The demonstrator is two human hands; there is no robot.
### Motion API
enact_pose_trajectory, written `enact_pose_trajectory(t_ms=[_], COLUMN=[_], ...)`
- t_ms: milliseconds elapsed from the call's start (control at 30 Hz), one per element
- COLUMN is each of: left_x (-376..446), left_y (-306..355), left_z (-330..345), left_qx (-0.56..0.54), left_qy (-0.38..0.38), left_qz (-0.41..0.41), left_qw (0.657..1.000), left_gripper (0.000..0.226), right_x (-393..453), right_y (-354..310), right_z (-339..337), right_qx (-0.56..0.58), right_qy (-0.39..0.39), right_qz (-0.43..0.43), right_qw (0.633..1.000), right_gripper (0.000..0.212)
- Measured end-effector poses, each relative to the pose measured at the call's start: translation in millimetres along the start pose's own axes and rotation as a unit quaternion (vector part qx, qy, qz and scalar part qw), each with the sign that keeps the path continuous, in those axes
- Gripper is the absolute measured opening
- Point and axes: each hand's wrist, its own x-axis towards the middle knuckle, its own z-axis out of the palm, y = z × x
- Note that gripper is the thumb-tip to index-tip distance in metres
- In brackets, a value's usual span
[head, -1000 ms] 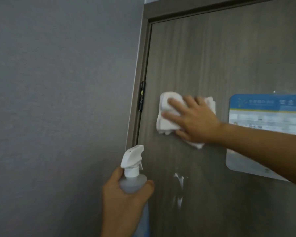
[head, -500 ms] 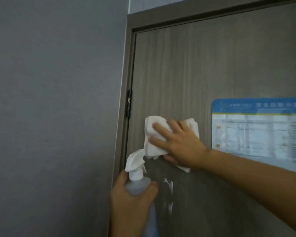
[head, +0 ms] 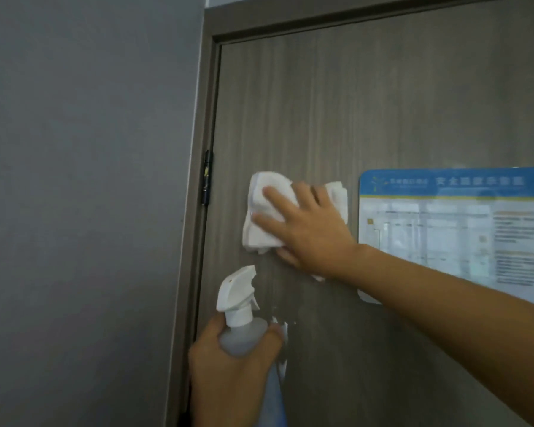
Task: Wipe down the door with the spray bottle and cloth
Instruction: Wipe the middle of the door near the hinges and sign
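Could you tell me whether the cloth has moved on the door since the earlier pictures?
Yes. The cloth dropped below the hinge, then came back up level with it.

Wall [head: 84,180]: plain grey, matte, fills everything left of the fingers [head: 275,195] of the right hand [head: 312,232].
Frame [head: 195,211]: grey-brown jamb, running upright between the wall and the fingers, with a top rail well above them.
Hinge [head: 206,181]: dark, on the jamb, left of the fingertips at about their height.
Pale strip [head: 225,0]: lighter wall far above the fingers, over the top rail.
Notice [head: 460,226]: glossy, blue-headed, text blurred, right of the fingers behind the wrist.
Light: soft, even, with faint glare on the notice.
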Motion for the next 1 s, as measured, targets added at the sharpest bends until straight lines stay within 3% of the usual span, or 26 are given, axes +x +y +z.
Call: enact_pose_trajectory(t_ms=[100, 200, 267, 433, 500, 667, 800, 1000], left_x=[6, 7, 4, -2, -3, 1, 6, -6], left_y=[7, 14, 17, 24, 27, 30, 32, 33], left_z=[-1, -5, -11, -15, -15, -22, -30, -32], left_qx=[-0.008, -0.007, -0.014, 0.016, 0.037, 0.110, 0.161, 0.137], left_qy=[-0.049, -0.076, -0.070, -0.053, -0.046, -0.044, -0.040, -0.082], left_qz=[0.006, 0.005, -0.012, -0.003, 0.016, 0.072, 0.092, 0.077], left_qw=[0.999, 0.997, 0.997, 0.998, 0.998, 0.990, 0.982, 0.984], left_gripper=[0.034, 0.031, 0.034, 0.042, 0.038, 0.030, 0.043, 0.033], right_x=[-53, -58, -37, 28, 34, 16, 1, -9], right_y=[-18, -7, 10, 34, 24, 17, 16, 18], right_z=[-7, -7, -5, -2, 3, 6, 7, 3], right_qx=[0.017, 0.015, -0.005, -0.005, -0.007, 0.000, -0.025, -0.021], right_qy=[-0.054, -0.056, -0.040, -0.005, 0.011, 0.034, 0.042, 0.008], right_qz=[-0.141, -0.174, -0.129, 0.109, 0.148, 0.127, 0.071, 0.037], right_qw=[0.988, 0.983, 0.991, 0.994, 0.989, 0.991, 0.996, 0.999], right_gripper=[0.064, 0.061, 0.061, 0.056, 0.055, 0.053, 0.052, 0.056])
